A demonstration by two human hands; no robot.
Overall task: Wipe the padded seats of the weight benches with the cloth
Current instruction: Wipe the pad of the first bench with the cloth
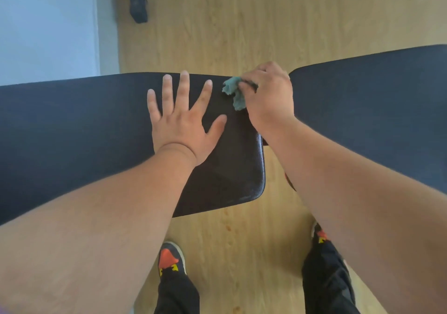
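The left hand (180,122) lies flat with fingers spread on the black seat (229,168) in the middle of the frame. The right hand (267,96) grips the green cloth (234,92) at the seat's far edge. Press down and rub slowly, covering every corner.

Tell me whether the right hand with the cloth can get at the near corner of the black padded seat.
Probably yes. The right hand grips the crumpled teal cloth at the black padded seat's far edge; the near corner lies bare, and the flat left hand rests beside that path.
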